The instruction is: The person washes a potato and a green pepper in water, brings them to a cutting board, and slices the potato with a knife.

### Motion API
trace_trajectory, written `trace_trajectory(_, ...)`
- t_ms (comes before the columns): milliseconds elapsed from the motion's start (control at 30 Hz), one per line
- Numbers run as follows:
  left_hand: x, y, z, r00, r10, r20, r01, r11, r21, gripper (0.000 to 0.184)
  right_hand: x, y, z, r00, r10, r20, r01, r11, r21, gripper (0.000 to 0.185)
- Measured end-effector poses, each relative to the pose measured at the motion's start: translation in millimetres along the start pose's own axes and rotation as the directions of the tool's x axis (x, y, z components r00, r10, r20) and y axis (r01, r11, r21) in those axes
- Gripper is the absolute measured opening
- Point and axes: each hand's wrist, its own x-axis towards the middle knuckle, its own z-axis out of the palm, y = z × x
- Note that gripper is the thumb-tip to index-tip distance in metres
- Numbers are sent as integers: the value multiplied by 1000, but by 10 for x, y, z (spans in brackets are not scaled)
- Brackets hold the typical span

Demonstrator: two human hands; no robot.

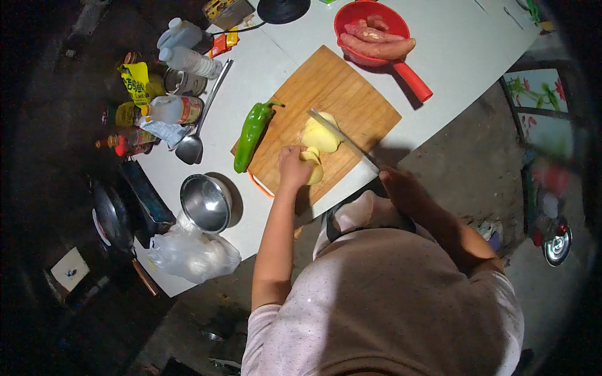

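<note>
On the wooden cutting board (351, 81) lies a pile of pale yellow potato slices (320, 133). My left hand (295, 168) is closed over a smaller group of potato slices (315, 170) nearer the board's front edge. In my right hand (401, 185) is a kitchen knife (351, 145), its handle mostly hidden by the fingers. The blade slants across the board and overlaps the right side of the larger pile; whether it touches the slices I cannot tell. A long green pepper (252, 136) rests along the board's left side.
A red strainer (338, 24) with sweet-potato-like pieces (376, 42) stands at the back. To the left are a metal bowl (205, 203), a plastic bag (194, 250), a spatula (210, 103) and several bottles (191, 61). A wok (113, 213) sits beyond the table's left edge.
</note>
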Motion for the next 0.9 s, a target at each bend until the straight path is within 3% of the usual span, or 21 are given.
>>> trace_trajectory(100, 1, -98, 56, 995, 100, -27, -101, 995, -23, 28, 1, 81, 64, 992, -125, -8, 123, 986, -112, 12)
trace_trajectory(167, -7, -90, 62, 991, 130, -36, -131, 991, -34, 26, 16, -4, 45, 966, -259, 21, 246, 885, -395, 9)
trace_trajectory(433, -1, 77, 47, 994, 105, -44, -110, 981, -157, 20, 45, 14, 46, 946, -325, 13, 298, 849, -436, 4)
trace_trajectory(500, 0, 33, 73, 1000, -2, -1, 1, 921, -390, 20, 51, 28, 44, 940, -342, 2, 308, 843, -441, 4)
trace_trajectory(533, 7, 7, 85, 1000, -2, -2, 1, 921, -389, 20, 51, 35, 44, 939, -345, -5, 307, 841, -446, 3)
trace_trajectory(600, 25, -46, 103, 986, -35, 161, 134, 738, -662, 21, 54, 32, 42, 937, -350, -11, 307, 838, -450, 4)
trace_trajectory(633, 46, -68, 115, 986, -36, 160, 134, 738, -661, 21, 61, 22, 41, 940, -340, -22, 296, 846, -443, 5)
trace_trajectory(733, 74, -42, 103, 983, 52, 175, 55, 830, -555, 24, 64, 15, 43, 945, -326, -15, 287, 852, -438, 10)
trace_trajectory(800, 30, 53, 73, 994, 109, -9, -109, 985, -133, 25, 61, 33, 58, 948, -319, 1, 287, 851, -441, 11)
trace_trajectory(833, 3, 122, 46, 994, 109, -9, -110, 985, -134, 25, 60, 56, 78, 953, -303, 5, 273, 854, -443, 11)
trace_trajectory(900, -56, 252, -14, 967, 167, -193, -134, 975, 176, 26, 50, 57, 79, 958, -285, 7, 259, 857, -445, 11)
